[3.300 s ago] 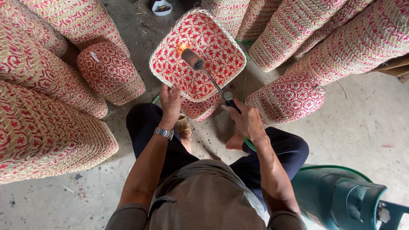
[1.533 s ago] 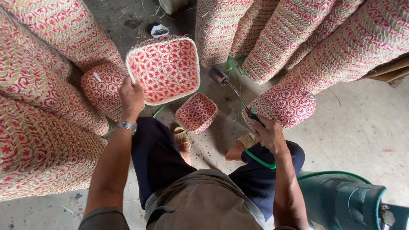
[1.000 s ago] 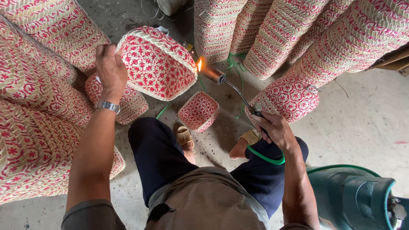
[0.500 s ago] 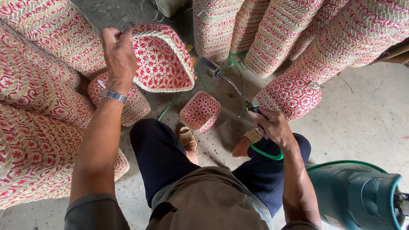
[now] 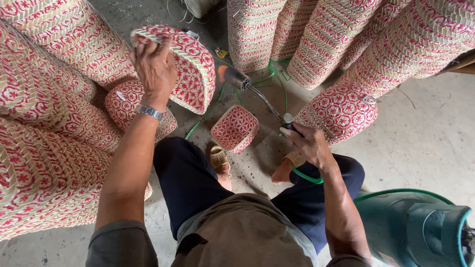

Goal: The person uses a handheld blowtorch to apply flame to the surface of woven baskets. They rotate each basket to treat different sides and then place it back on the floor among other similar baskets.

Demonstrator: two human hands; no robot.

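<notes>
Head view: a square woven basket (image 5: 190, 74), red and straw-coloured, is being held up at about 11 o'clock from the seated person's lap. The left hand (image 5: 156, 66) is closed over the basket's upper rim, so that the basket is tilted on edge with one side wall turned toward 3 o'clock. A gas torch (image 5: 257, 94) is being gripped at its handle by the right hand (image 5: 307, 143), fingers wrapped shut around it. The torch nozzle is being pointed toward 10 o'clock, with a small orange flame showing just beside the basket's right side (whether the flame is touching the weave cannot be told).

A smaller basket (image 5: 235, 127) of the same pattern is lying on the concrete floor (image 5: 420, 138) between the feet, untouched. Stacks of matching baskets (image 5: 59, 118) are standing all around from 9 to 2 o'clock, and a green gas cylinder (image 5: 420, 227) is standing at 4 o'clock, with a green hose (image 5: 307, 176) looping under the right wrist.

The step in hand is judged to be the passing of the flame along the basket's outer wall. The next move would call for the basket to be turned in the left grip so that an unflamed side is presented, with the flame kept moving.
</notes>
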